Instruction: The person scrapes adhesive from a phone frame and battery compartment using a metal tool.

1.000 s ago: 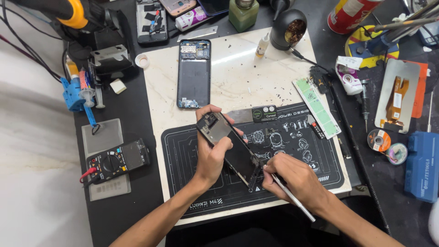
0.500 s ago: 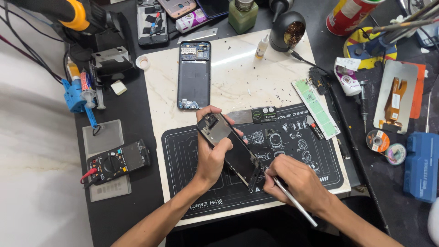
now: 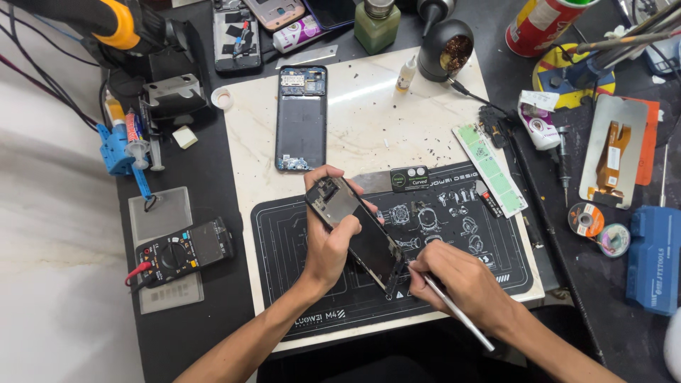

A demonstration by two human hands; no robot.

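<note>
phone frame worked over the mat

the left hand (image 3: 332, 245) grips a tilted phone frame (image 3: 358, 234) above the black mat (image 3: 284, 298), fingers wrapped round its upper end. the right hand (image 3: 454, 280) is closed on a thin silver tool (image 3: 457, 312), its tip at the frame's lower end. a second opened phone (image 3: 301, 117) lies well apart on the white board (image 3: 369, 106).

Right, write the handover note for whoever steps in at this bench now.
Left hand: grips an opened phone, tilted over the black work mat.
Right hand: holds a thin metal tool like a pen, tip at the phone's lower end.
A second phone body, back off, lies flat on the white board. Multimeter sits left of the mat.
Done: both phones are open.
Left: the held phone is not closed.
</note>
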